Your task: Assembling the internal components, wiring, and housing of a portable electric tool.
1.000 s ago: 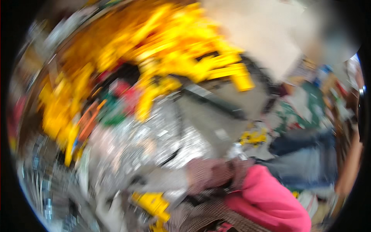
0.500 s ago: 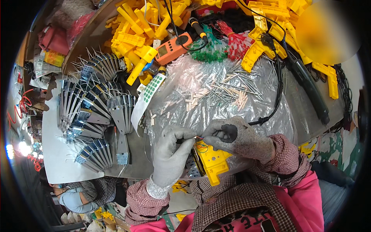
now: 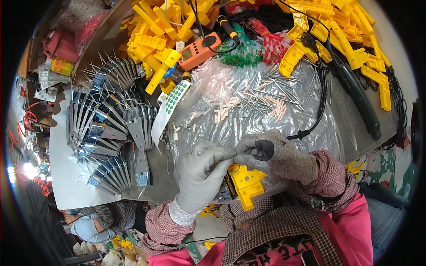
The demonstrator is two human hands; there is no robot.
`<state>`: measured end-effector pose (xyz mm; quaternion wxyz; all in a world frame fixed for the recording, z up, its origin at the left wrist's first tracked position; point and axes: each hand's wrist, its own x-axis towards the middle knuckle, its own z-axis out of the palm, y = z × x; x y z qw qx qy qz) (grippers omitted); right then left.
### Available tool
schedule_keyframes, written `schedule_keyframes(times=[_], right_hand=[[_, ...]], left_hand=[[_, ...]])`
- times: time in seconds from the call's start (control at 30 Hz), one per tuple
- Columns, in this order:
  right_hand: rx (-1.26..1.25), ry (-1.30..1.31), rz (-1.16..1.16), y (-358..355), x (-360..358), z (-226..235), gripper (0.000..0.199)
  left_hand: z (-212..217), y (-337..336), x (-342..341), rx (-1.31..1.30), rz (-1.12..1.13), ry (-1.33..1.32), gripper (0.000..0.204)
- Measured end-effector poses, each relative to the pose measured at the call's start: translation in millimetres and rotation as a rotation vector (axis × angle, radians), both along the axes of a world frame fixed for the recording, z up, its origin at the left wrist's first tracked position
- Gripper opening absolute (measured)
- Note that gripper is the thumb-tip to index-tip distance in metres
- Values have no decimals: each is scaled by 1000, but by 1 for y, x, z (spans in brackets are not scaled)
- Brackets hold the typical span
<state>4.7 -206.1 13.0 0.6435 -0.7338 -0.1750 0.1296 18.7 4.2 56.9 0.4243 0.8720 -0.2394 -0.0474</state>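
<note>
Both my hands wear grey knit gloves and meet fingertip to fingertip at the near edge of the table. My left hand [image 3: 202, 170] pinches with thumb and forefinger. My right hand [image 3: 275, 155], its glove stained dark at the thumb, is also closed in a pinch. Between them are thin wires, mostly hidden by the fingers; a bit of green wire [image 3: 234, 168] shows just below. Right under the fingertips lies a yellow plastic housing [image 3: 246, 184] with a few holes. Beside it, partly behind my left hand, is a metal strip with a bluish board [image 3: 225, 191].
Fanned metal strips with blue boards [image 3: 111, 115] lie left. Clear plastic sheeting [image 3: 248, 124] carries pale sleeves and metal pins [image 3: 284, 93]. Behind are green-tipped parts [image 3: 242, 48], red-tipped parts [image 3: 270, 44], an orange meter [image 3: 199, 52] and yellow housings [image 3: 155, 26]. A black corded tool [image 3: 357, 95] lies right.
My two hands have shifted slightly to the right and closer together, and their fingertips now touch. The coloured wires between them show less than before.
</note>
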Motion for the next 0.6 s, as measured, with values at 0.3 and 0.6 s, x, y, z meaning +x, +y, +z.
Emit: schedule_keyframes(times=[0.3, 0.6], right_hand=[[126, 151, 57, -9, 2, -4, 31], [-22, 58, -54, -6, 10, 4, 18]], left_hand=[[1, -22, -1, -30, 5, -92, 14], [-18, 1, 26, 184, 92, -346, 15]])
